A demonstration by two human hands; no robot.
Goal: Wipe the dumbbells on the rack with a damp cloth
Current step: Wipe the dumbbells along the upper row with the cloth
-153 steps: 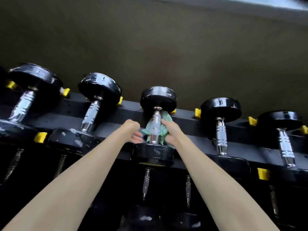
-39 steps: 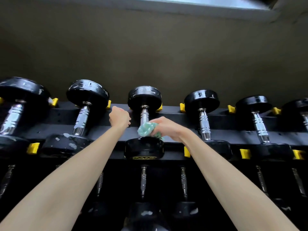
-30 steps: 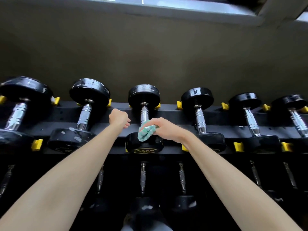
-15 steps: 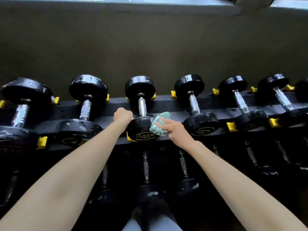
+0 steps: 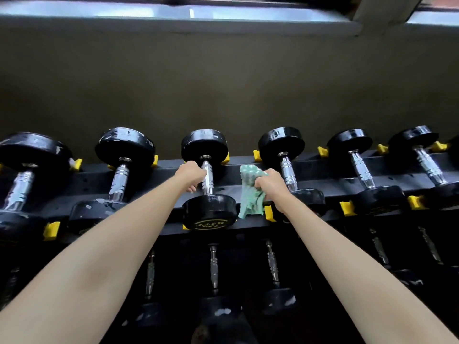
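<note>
Several black dumbbells with chrome handles lie across the black rack (image 5: 323,175). My left hand (image 5: 190,176) grips the chrome handle of the middle dumbbell (image 5: 210,212), whose near head carries yellow lettering. My right hand (image 5: 269,186) holds a crumpled green cloth (image 5: 250,194) in the gap between that dumbbell and the neighbouring dumbbell (image 5: 285,155) on its right. The cloth hangs beside the middle dumbbell's near head; whether it touches the head I cannot tell.
Yellow stoppers (image 5: 346,208) stick out along the rack's rails between the dumbbells. A lower tier with more dumbbells (image 5: 213,266) sits in shadow below. A dull wall (image 5: 223,83) rises behind the rack, with a window ledge at the top.
My left hand has moved from the middle dumbbell's near head onto its chrome handle. My right hand has carried the cloth off that head, to the gap on its right.
</note>
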